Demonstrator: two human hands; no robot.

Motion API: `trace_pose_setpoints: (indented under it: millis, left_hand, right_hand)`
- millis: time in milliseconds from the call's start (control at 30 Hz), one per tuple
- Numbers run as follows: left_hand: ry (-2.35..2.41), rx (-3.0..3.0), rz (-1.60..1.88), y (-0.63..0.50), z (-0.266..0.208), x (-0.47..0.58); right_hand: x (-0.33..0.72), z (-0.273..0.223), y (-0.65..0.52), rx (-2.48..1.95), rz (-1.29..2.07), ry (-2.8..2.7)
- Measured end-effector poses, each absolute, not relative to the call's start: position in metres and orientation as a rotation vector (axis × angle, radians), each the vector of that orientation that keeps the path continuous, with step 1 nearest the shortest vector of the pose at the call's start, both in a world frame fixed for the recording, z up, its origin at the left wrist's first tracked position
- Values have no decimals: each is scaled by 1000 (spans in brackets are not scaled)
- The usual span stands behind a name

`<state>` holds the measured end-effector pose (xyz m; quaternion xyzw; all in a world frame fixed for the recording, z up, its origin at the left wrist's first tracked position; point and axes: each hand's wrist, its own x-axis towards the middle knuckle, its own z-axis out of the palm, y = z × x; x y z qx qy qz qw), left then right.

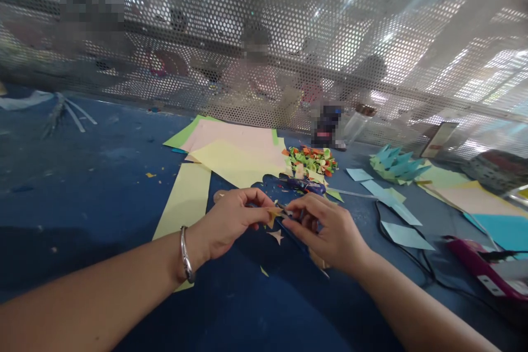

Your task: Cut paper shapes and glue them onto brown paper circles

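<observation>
My left hand (235, 214) is closed in a pinch on a small tan-yellow paper piece (273, 215) with pointed ends. Facing it, my right hand (324, 225) has its fingertips pressed together at the paper's right side, on something thin and dark that I cannot make out. The two hands almost meet above the blue table. Just below them lies a pale star-shaped paper cutout (277, 236). Behind my right hand is a tool with a dark blue handle (307, 185); its kind is unclear. A heap of orange, green and cream folded paper bits (311, 160) sits beyond it.
Sheets of yellow paper (235, 162) and pink paper (235, 135) spread ahead. At right are light blue paper slips (406, 235), a spiky blue-green paper piece (398, 165), a black cable (427, 269) and a magenta power strip (480, 269). A perforated metal screen (231, 60) borders the table's back.
</observation>
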<state>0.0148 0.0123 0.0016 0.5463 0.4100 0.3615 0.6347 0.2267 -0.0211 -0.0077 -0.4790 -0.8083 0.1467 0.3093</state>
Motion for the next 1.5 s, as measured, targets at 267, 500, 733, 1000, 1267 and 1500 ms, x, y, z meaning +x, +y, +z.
trace_pose_setpoints:
  millis: [267,500,733,1000,1267,1500]
  left_hand:
    - [926,1212,695,11,0,16]
    - [872,1107,662,11,1,16]
    - [867,1044,672,13,-3,15]
    - [824,997,706,12,-2,15]
    - [824,970,696,7,3,15]
    - [820,1036,615,7,3,12]
  right_hand:
    - [224,-14,-21,-1106,405,-2142]
    - [223,-12,-23,-1043,370,-2153]
    - [224,-12,-24,-1064,386,-2135]
    - [224,-13,-29,-1072,466,-2128]
    - [222,-13,-31,-1030,338,-2147]
    - [222,-11,-31,-1105,362,-2046]
